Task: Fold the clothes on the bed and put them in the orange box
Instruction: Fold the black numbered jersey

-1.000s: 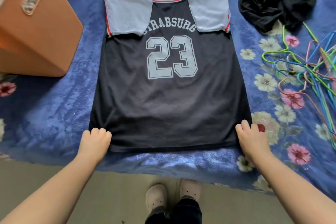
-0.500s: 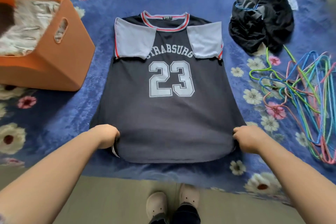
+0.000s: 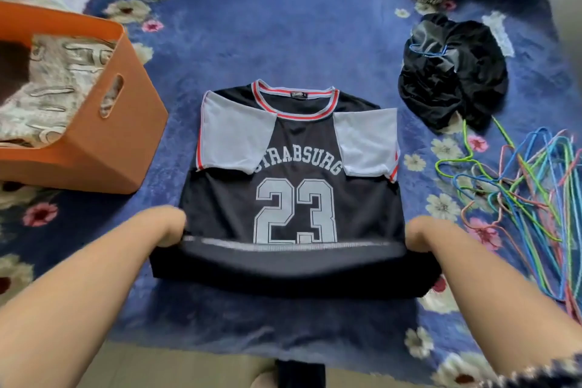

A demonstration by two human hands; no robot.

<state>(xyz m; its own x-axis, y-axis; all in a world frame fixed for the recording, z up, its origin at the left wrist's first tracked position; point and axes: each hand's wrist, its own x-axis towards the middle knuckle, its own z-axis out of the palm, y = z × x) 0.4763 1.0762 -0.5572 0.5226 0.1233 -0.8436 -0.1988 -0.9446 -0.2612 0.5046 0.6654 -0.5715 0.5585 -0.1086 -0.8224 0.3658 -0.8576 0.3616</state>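
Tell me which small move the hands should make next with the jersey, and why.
Probably carry the hem on toward the collar and lay it down. The left hand and right hand grip the jersey at its bottom corners, and the hem covers only the foot of the 23.

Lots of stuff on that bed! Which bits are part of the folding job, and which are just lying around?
Part of the job:
- jersey, hem gripped by the left hand and right hand
- orange box
- black garment, not yet folded

Just lying about:
- coloured hangers
- flowered blanket
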